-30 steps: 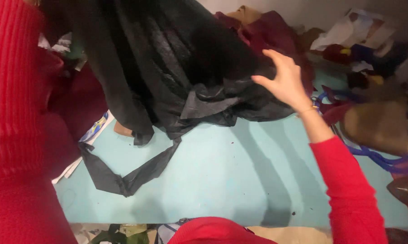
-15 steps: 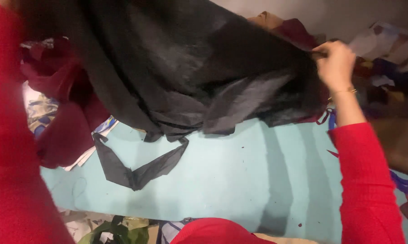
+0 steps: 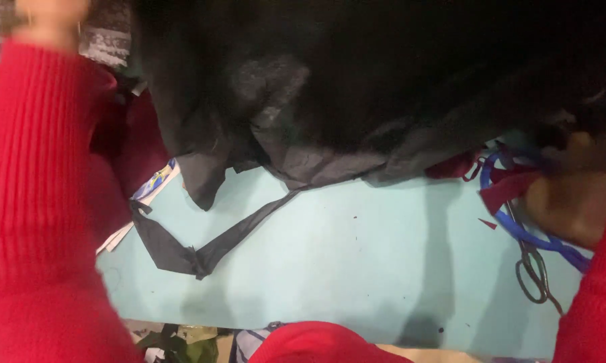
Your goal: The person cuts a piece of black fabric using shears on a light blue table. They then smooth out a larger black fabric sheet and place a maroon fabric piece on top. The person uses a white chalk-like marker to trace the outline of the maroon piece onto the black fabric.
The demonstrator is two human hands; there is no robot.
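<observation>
A large black fabric hangs spread across the top of the view, close to the camera. Its loose black strip trails down onto the turquoise table. My left hand is a raised fist at the top left corner, on a red sleeve; whether it grips the fabric is cut off by the frame edge. My right hand is blurred at the right, right under the fabric's lower right edge, and seems closed on that edge.
Dark scissors lie on the table at the right, beside a blue cord and red scraps. Dark red cloth and printed papers sit at the left. A grey knit piece shows at the top left.
The black fabric has come up closer to the camera and now fills the top. My right hand dropped lower at the right; scissors and blue cord came into view.
</observation>
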